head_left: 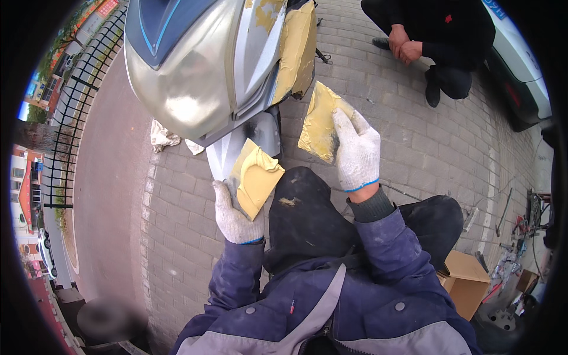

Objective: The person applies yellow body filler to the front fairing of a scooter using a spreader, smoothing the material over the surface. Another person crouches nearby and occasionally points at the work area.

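Note:
My left hand [234, 216], in a white knit glove, grips a flat scraper [255, 177] loaded with yellow putty. It sits just below the front of a silver scooter body [201, 65]. My right hand [357, 152], gloved the same way, holds up a flat board [319, 121] smeared with yellow putty, to the right of the scooter. A thick patch of the same yellow putty [296, 47] covers the scooter's right side panel. My dark-trousered knee [305, 216] rises between both hands.
Grey brick paving lies all around. A crouching person in black [438, 41] is at the upper right beside a white vehicle [520, 71]. A cardboard box [464, 281] and scattered tools [520, 236] lie at the right. A white rag [163, 136] lies under the scooter; a black fence [77, 100] runs along the left.

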Demonstrator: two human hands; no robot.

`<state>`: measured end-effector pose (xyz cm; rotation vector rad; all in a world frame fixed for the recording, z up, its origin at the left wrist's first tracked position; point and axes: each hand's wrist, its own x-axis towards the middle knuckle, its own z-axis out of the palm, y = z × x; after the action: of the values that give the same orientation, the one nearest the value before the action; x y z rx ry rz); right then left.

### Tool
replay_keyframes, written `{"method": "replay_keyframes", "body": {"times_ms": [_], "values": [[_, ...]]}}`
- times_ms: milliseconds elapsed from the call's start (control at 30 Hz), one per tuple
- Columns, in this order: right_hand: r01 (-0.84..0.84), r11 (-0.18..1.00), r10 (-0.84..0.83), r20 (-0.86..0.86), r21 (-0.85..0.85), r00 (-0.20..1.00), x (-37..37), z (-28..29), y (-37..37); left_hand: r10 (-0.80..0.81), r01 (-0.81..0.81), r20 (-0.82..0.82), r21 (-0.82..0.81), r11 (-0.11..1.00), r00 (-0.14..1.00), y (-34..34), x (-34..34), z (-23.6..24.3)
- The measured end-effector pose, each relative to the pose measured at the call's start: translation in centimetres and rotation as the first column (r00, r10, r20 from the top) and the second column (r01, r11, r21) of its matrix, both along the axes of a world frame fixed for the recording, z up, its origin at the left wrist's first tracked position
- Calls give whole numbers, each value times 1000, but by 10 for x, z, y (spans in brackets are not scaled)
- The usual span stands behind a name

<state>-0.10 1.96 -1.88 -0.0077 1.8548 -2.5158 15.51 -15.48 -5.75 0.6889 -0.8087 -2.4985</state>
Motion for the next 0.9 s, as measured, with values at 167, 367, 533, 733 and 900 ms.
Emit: {"method": "replay_keyframes", "body": {"times_ms": [167, 367, 533, 733, 900], "values": [[-176, 980, 165, -114, -95, 980, -1, 5, -4, -33, 34, 77, -11, 999, 996, 7, -1, -11], [-117, 964, 93, 110, 240, 990, 40, 9, 2, -64, 67, -27, 118, 991, 998, -1, 3, -19], [-214, 949, 270, -245, 233, 931, 41, 34, -29, 46, -18, -169, 166, 986, 984, 3, 5, -15], [-86, 883, 300, -416, 461, 859, 51, 36, -19, 64, -35, -216, 138, 990, 974, -7, 13, -14], [156, 697, 476, -614, 700, 630, 69, 35, 8, 131, -140, -68, -153, 978, 989, -1, 14, -14]]}}
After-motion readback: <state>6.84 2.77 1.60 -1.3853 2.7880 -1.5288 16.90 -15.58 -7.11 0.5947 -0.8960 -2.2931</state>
